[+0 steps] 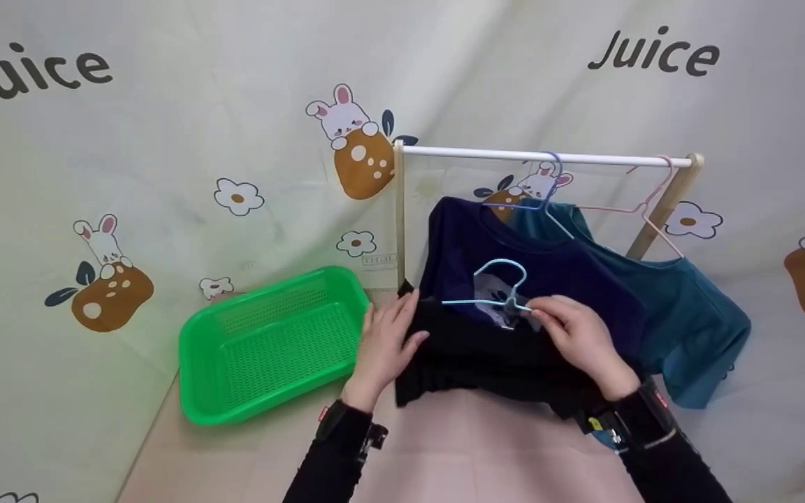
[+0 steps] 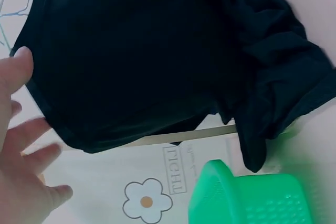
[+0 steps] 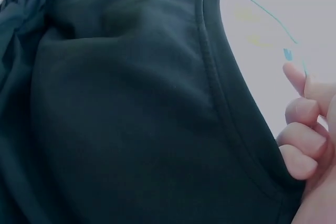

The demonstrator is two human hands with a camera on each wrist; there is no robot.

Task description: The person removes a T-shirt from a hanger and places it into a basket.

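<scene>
In the head view my right hand [image 1: 581, 339] pinches one arm of a light blue clothes hanger [image 1: 512, 300]; its hook points up. A black shirt [image 1: 483, 360] hangs below the hanger, and the hanger's other arm reaches over its neckline. My left hand [image 1: 388, 342] touches the shirt's left edge with fingers extended. In the left wrist view those fingers [image 2: 42, 158] are spread beside the black cloth. The right wrist view has the curled fingers [image 3: 302, 137] next to the neckline, with part of the thin hanger [image 3: 268, 11] above them.
Behind the hands stands a rack with a white rail [image 1: 472, 153] and wooden posts. A navy shirt [image 1: 458, 237] on a blue hanger and a teal shirt [image 1: 703, 314] on a pink hanger hang there. A green basket [image 1: 270, 349] sits at left on the pinkish surface [image 1: 444, 461].
</scene>
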